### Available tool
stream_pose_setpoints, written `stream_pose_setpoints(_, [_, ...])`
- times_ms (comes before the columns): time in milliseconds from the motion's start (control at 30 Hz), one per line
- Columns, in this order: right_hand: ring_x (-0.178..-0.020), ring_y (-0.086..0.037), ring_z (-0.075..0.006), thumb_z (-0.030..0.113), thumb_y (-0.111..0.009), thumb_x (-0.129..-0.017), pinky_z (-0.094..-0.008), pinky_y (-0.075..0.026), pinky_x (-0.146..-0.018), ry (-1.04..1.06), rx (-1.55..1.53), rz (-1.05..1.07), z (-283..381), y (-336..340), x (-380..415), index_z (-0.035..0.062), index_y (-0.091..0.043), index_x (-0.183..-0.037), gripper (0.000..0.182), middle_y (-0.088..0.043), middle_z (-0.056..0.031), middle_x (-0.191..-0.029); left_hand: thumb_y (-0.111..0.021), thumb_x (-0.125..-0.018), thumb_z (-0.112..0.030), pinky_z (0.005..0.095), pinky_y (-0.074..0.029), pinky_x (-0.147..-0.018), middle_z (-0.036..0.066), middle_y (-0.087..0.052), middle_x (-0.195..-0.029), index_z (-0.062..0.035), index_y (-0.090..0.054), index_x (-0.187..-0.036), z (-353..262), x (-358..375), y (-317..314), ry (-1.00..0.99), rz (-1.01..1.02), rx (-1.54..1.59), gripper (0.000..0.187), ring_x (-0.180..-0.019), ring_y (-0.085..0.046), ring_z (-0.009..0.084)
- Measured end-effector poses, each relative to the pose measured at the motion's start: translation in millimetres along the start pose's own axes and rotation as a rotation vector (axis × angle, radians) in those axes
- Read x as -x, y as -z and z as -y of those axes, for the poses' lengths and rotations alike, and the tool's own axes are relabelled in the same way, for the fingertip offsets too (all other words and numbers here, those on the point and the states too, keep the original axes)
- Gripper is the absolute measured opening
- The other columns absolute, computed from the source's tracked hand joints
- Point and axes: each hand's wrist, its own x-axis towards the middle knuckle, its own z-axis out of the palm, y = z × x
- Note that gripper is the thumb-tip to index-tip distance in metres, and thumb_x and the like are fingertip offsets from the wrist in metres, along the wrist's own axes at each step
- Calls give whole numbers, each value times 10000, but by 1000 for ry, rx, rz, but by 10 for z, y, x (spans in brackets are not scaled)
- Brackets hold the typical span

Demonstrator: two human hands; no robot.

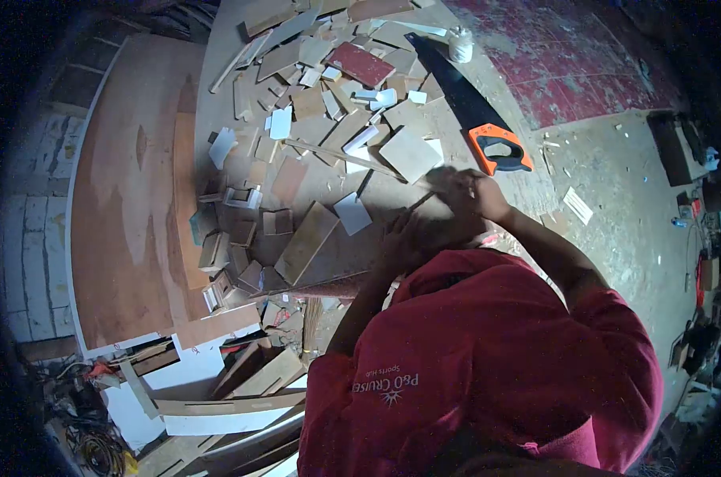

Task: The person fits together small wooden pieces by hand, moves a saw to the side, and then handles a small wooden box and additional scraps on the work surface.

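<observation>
Plywood offcut (440, 219) flat, thin | both hands on it, seemingly

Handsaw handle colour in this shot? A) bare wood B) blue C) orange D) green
C: the handsaw lies on the floor beyond the right hand, its dark blade ending in an orange-and-black handle, next to the scattered wood offcuts.

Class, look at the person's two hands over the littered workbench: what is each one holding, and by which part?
It cannot be told: the right hand and left hand rest on a flat pale wooden piece, both blurred. The orange-handled handsaw lies untouched.
</observation>
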Motion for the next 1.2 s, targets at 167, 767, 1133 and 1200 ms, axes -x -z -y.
stream_pose_setpoints(167, [-1147,-444,-367,377,-728,-647,-453,-422,-884,-168,258,-205,255,-55,-564,138,-361,-1332,813,-412,-190,-1301,-657,-664,-339,507,-264,-1016,216,-382,-1336,-91,-372,-1335,31,109,57,42,34,-11,770,-1223,-361,403])
stream_pose_setpoints(767, [-999,-518,-430,465,-737,-583,-480,-427,-859,167,287,-441,475,-71,-2174,113,-351,-1334,915,-487,-284,-1162,-714,-676,-296,481,-243,-1036,178,-357,-1373,-92,-280,-1387,142,533,127,275,-79,42,858,-1261,-310,383])
stream_pose_setpoints(1133, [-738,-610,-338,215,-575,-750,-437,-495,-623,-141,383,-46,-42,-788,-874,166,-589,-1099,353,-603,-157,-840,-709,-677,-353,519,-215,-1035,180,-384,-1346,-83,-342,-1354,22,461,360,304,-9,25,817,-1243,-328,383])
stream_pose_setpoints(1200, [-703,-605,-350,234,-574,-760,-442,-488,-614,-215,280,-107,28,-819,-797,169,-592,-1092,339,-612,-153,-822,-715,-665,-368,528,-218,-1031,180,-396,-1330,-84,-344,-1353,10,427,419,342,59,40,832,-1229,-338,375])
